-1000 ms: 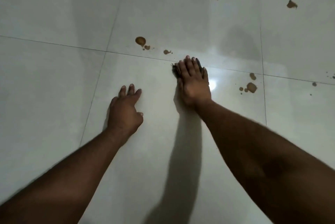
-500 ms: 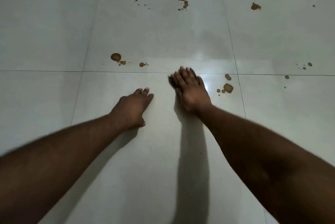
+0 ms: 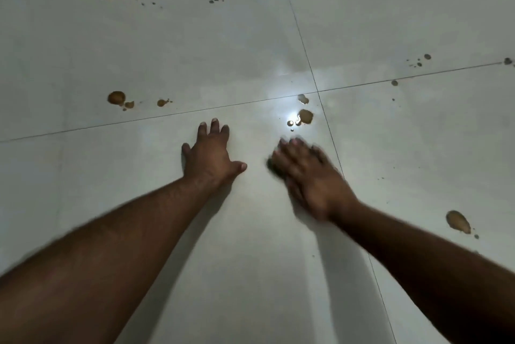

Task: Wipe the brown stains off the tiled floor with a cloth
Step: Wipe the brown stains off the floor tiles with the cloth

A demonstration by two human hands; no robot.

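brown stains point(image 3: 305, 116) lay on the tiled floor point(image 3: 139, 165) just beyond the fingertips of the right hand point(image 3: 312, 179), beside the crossing of the grout lines. the right hand, blurred, was pressed flat over a dark cloth point(image 3: 272, 165) showing only at its thumb side, so it stood nearer the stains. the left hand point(image 3: 210, 155) lay spread, empty, on the tile alongside.

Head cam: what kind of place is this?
Likely an indoor room, seen at floor level: glossy pale tiled floor with grout lines, a lamp glare reflected in it, and brown stains. No furniture or walls in view.
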